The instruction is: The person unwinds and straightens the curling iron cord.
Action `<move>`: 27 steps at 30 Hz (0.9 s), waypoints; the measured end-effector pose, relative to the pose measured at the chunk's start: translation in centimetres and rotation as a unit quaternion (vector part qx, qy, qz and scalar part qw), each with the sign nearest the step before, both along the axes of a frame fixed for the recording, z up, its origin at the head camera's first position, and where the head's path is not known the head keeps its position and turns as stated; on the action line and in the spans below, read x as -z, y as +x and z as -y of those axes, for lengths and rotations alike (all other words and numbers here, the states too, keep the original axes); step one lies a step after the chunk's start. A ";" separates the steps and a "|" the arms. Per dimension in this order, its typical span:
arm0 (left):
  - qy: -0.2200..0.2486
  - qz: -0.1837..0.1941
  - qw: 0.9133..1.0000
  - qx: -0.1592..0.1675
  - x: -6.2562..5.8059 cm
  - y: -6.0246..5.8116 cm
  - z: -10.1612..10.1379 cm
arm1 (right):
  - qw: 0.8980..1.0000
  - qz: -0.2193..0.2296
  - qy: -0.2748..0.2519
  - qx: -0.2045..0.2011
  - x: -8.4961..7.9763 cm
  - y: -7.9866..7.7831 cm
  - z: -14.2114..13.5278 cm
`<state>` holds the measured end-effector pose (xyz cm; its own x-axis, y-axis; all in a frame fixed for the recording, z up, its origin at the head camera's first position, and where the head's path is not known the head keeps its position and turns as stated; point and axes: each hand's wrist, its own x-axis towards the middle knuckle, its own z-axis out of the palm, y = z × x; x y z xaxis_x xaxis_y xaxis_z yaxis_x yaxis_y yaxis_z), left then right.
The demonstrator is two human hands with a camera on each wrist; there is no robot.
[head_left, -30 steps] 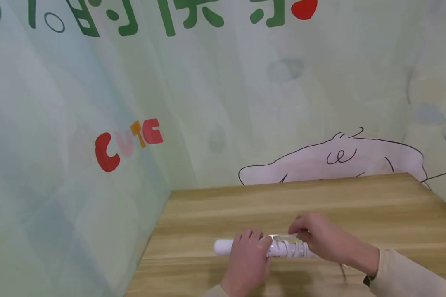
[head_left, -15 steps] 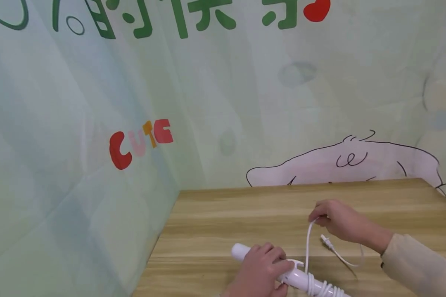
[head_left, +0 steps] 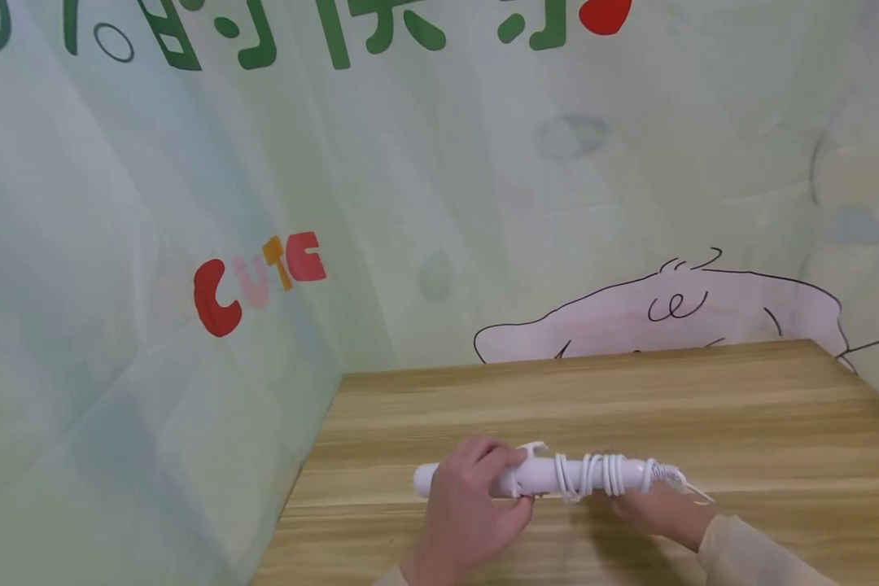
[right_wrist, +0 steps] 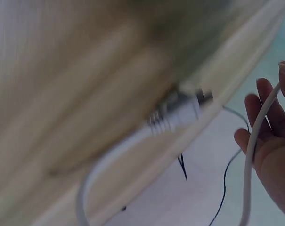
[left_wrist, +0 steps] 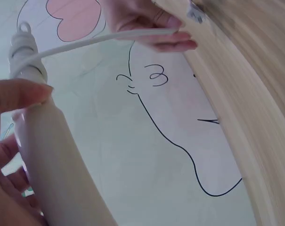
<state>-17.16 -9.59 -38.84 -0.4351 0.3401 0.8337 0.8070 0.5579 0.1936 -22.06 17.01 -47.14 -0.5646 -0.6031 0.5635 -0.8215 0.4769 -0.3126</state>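
A white rod-shaped hair tool, seemingly a curling iron [head_left: 544, 474], lies roughly level above the table in the head view. My left hand [head_left: 467, 509] grips its body near the rounded left end, beside a small lever. Several turns of its white power cord [head_left: 614, 474] wrap the right part. My right hand [head_left: 655, 509] is partly hidden below and behind that wrapped part. In the left wrist view, a stretch of cord runs from the tool to my right hand [left_wrist: 142, 23], which holds it between thumb and fingers. A blurred plug [right_wrist: 182, 110] hangs at the cord's end in the right wrist view.
The wooden table [head_left: 410, 407] spreads under both hands. Behind it and on the left hangs a pale green cloth backdrop [head_left: 425, 203] with cartoon drawings and lettering.
My right hand has come down from above the tool to below and behind it, bringing the cord along. The tool, tilted half a second ago, is near level again, still in my left hand.
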 end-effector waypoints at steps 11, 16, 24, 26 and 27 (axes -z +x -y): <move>-0.031 0.004 0.995 -0.095 0.1 -1.2 -0.6 | 0.993 -0.106 0.026 0.038 2.4 3.3 3.8; -0.070 0.004 0.990 -0.125 0.8 -1.3 -0.7 | 0.996 0.005 -0.038 0.081 0.7 5.6 5.6; -0.110 0.015 0.980 -0.167 1.7 -1.4 -1.5 | 0.923 0.244 -0.288 0.075 -3.2 7.6 8.4; -0.115 0.018 0.978 -0.174 1.8 -1.4 -1.6 | 0.895 0.291 -0.324 0.090 -3.7 7.5 8.8; -0.117 0.019 0.977 -0.177 1.9 -1.4 -1.6 | 0.887 0.304 -0.333 0.098 -3.8 7.5 8.9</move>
<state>-18.55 -7.96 -40.73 -0.5896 0.3421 0.7316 0.5503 0.8332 0.0538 -14.57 8.15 -43.39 -0.9437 -0.1076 0.3128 -0.3255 0.1346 -0.9359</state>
